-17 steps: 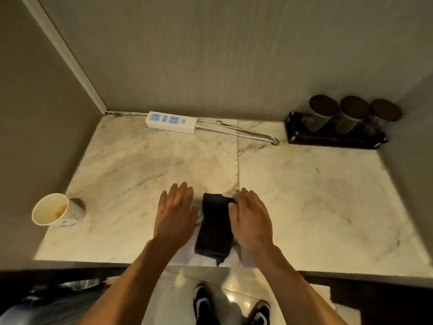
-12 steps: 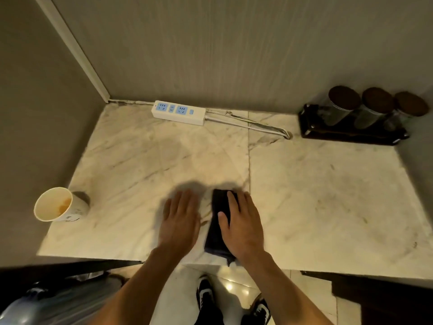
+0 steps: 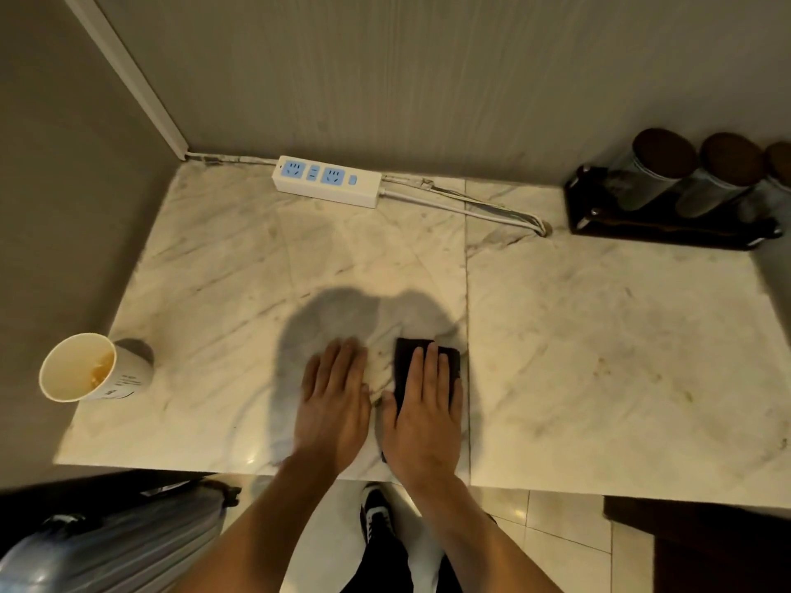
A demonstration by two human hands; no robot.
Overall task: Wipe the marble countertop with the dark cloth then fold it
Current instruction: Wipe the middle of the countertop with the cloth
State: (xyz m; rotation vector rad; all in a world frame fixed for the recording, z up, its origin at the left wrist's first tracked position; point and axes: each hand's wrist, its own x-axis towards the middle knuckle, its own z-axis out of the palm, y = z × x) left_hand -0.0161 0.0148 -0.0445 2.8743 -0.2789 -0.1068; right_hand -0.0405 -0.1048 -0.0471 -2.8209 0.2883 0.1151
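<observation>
The dark cloth (image 3: pixel 404 361) lies folded into a narrow strip on the marble countertop (image 3: pixel 599 357), near the front edge at the middle. My right hand (image 3: pixel 423 413) rests flat on top of it, fingers straight, covering most of the cloth. My left hand (image 3: pixel 334 404) lies flat on the bare marble just left of the cloth, fingers together, touching nothing else. Only the cloth's far end and left edge show past my right hand.
A paper cup (image 3: pixel 90 370) with a little orange liquid stands at the left edge. A white power strip (image 3: pixel 327 180) with its cable lies along the back wall. A dark tray (image 3: pixel 667 224) with three lidded jars sits at the back right. A suitcase (image 3: pixel 107 545) stands below left.
My right hand has slid from the cloth's right side onto its top. My left hand has moved off the cloth's left edge onto bare marble. The view has shifted.
</observation>
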